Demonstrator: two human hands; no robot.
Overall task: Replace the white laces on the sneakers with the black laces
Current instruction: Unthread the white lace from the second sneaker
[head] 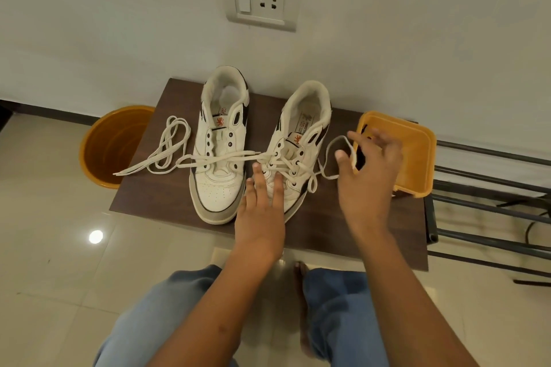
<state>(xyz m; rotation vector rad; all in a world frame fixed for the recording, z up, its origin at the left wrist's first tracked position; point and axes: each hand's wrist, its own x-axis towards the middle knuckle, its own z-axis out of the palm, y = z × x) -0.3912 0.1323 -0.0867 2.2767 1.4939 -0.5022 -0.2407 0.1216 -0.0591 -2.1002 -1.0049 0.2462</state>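
Dark brown wooden worktop: carrying both sneakers, white-and-black leather, side by side
Left sneaker: already unlaced, its loose white lace lying coiled beside it
Right sneaker: still laced in its lower eyelets
Orange plastic tub: sitting at the worktop's right end; black laces probably inside, hard to tell
Left hand: fingers straight, pressing the toe; advisable to be holding firm
Right hand: pinching the white lace end; best drawing row by row
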